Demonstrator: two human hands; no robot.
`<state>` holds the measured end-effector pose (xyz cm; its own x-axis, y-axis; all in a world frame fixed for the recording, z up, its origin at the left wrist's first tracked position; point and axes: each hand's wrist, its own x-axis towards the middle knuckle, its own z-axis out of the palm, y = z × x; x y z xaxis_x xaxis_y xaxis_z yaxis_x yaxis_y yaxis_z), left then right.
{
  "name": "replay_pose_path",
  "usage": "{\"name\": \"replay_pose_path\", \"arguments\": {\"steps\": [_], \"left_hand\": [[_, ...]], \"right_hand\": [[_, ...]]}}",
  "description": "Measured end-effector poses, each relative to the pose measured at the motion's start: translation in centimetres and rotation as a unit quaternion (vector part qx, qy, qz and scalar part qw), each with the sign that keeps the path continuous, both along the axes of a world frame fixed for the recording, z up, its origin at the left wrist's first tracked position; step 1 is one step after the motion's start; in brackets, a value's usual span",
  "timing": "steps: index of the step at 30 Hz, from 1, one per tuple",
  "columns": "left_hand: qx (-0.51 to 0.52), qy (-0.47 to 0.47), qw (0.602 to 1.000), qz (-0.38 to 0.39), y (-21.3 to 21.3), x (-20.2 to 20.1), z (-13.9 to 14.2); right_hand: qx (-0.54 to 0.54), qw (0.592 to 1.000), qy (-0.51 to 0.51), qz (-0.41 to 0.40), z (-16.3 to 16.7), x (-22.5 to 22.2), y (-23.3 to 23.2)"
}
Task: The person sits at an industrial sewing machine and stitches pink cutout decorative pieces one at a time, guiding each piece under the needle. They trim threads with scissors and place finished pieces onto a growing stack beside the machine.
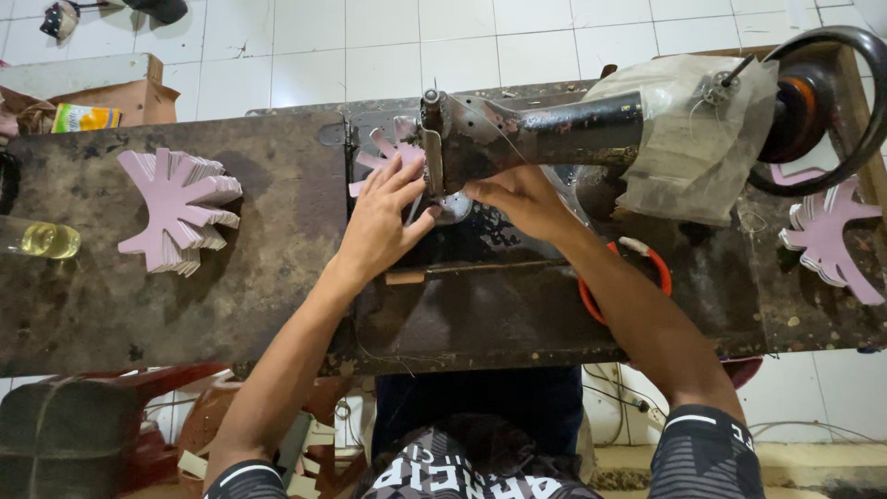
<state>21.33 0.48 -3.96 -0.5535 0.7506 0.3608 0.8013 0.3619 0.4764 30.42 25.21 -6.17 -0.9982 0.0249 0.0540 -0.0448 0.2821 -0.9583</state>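
- Worn work table (185, 305) spreads under both hands.
- Black sewing machine (545, 129) arches just above them.
- Stacked pink cutouts (180, 212) lie well left of the left hand.
- Pink piece (388, 152) lies under the needle, just beyond the fingertips.
- Left hand (383, 222) presses flat, fingers spread; right hand (522, 199) rests beside it, grasp unclear.

- I am looking down into a small sewing workshop, not a home room.
- An old black sewing machine (536, 134) with a handwheel (836, 92) is set into a worn, stained bench (185, 305).
- Stacks of identical pink cut-out pieces (180, 211) lie on the bench at the left, and a second pink stack (832, 238) at the far right, which reads as batch work.
- A white tiled floor (370, 46) and scattered cardboard boxes (102, 92) surround the bench.
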Motion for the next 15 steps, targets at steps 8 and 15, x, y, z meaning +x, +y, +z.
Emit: {"name": "replay_pose_path", "arguments": {"steps": [8, 15], "left_hand": [[-0.027, 0.037, 0.999, 0.022, -0.1, 0.8, 0.0], [0.015, 0.073, 0.996, 0.056, -3.5, 1.0, 1.9]], "right_hand": [[-0.037, 0.998, 0.041, 0.006, 0.4, 0.1, -0.2], [-0.217, 0.976, 0.020, 0.000, 0.2, -0.3, -1.3]]}}
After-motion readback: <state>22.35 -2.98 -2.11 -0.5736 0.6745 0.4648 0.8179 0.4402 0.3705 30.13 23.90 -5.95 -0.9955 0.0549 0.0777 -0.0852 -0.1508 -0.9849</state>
